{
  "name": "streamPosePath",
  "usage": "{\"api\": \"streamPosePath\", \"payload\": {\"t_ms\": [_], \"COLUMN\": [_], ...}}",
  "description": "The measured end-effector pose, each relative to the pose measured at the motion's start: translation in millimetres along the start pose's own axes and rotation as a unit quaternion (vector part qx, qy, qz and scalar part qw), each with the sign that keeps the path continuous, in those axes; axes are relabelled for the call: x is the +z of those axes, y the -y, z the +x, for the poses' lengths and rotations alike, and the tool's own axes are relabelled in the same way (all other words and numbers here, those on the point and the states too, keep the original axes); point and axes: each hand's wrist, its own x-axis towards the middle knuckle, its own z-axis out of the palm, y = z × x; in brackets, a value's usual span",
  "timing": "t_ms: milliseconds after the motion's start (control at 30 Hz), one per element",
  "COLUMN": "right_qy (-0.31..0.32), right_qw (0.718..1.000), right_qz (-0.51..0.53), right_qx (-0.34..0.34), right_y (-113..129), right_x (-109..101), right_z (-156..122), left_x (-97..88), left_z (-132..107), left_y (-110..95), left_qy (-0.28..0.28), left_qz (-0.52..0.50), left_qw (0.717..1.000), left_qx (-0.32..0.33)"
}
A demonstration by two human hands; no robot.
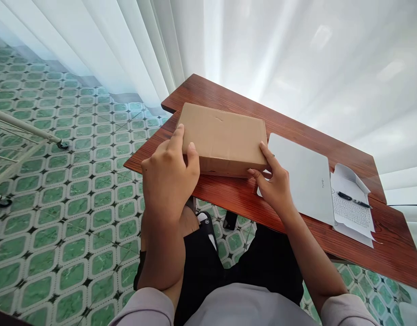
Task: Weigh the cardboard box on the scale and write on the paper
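A flat brown cardboard box (224,136) lies on a reddish wooden table (249,199). My left hand (169,174) grips the box's near left corner, thumb and fingers against its side. My right hand (274,181) holds the near right corner, fingertips on the top edge and under the front side. The box rests flat between both hands.
A closed white laptop (305,176) lies right of the box, touching my right hand. Further right are printed papers (353,210) with a black pen (353,199) on top. White curtains hang behind the table. Green patterned floor tiles and a metal rack leg (61,144) are at left.
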Motion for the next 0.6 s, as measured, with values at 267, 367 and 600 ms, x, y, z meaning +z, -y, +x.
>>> {"api": "streamPosePath", "payload": {"t_ms": [267, 367, 600], "right_qy": [-0.024, -0.031, -0.056], "right_qw": [1.000, 0.999, 0.998], "right_qz": [0.006, 0.004, 0.009], "right_qx": [-0.017, -0.013, -0.020], "right_y": [1.0, 0.5, -3.4], "right_x": [-14.3, -22.2, -45.5], "right_z": [-5.2, -8.5, -16.6], "left_x": [-8.2, -10.4, -12.1], "left_z": [-9.7, -13.8, -20.0], "left_y": [-9.7, -15.7, -37.6], "left_qy": [-0.022, -0.026, -0.031], "left_qz": [-0.013, -0.021, -0.023], "left_qw": [0.999, 0.999, 0.997], "left_qx": [0.021, 0.032, 0.066]}}
